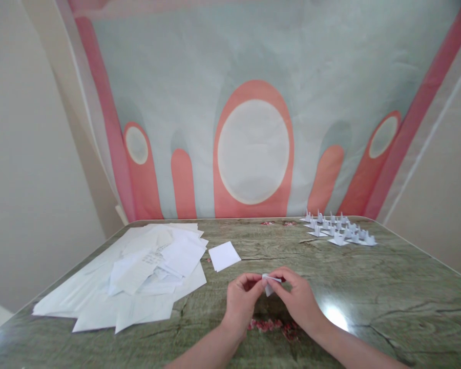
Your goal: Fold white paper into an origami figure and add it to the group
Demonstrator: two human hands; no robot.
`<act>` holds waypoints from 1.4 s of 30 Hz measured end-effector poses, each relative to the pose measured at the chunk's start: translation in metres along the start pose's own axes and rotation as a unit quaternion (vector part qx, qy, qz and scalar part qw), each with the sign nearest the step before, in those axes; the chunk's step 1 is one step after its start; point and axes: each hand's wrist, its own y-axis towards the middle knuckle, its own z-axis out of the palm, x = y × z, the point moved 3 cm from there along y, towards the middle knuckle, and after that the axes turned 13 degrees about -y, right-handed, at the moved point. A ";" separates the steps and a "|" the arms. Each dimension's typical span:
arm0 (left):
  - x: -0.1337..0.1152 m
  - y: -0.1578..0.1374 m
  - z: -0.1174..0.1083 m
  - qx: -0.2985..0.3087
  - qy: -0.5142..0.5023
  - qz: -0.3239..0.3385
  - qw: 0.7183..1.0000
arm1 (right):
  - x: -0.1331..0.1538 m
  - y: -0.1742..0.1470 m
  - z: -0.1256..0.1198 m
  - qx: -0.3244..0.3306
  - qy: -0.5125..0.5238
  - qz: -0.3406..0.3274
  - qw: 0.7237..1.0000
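Folded paper piece [269,285] pinched between fingertips of left hand [241,300] at 9 o'clock and right hand [297,297] at 3 o'clock, fingers closed on it.

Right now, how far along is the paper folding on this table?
Done: a cluster of small folded white paper figures stands at the far right of the green marbled table. In hand: both hands, left hand and right hand, pinch one small, partly folded white paper piece. Left: one flat white paper square and a loose pile of white sheets lie unfolded.
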 end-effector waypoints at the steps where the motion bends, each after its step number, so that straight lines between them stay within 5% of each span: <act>1: 0.001 0.000 -0.001 0.003 0.000 0.005 1.000 | 0.002 0.001 0.000 0.006 0.007 0.006 1.000; 14: -0.013 0.001 -0.001 0.025 0.174 0.098 0.980 | -0.004 -0.008 0.008 -0.006 0.031 0.008 0.999; 25: -0.015 -0.002 0.002 0.047 0.202 0.142 0.968 | -0.008 -0.012 0.010 -0.037 0.035 -0.003 0.999; 42: -0.008 -0.004 0.004 0.038 0.164 0.078 0.983 | -0.004 -0.012 0.009 -0.025 0.046 0.039 0.998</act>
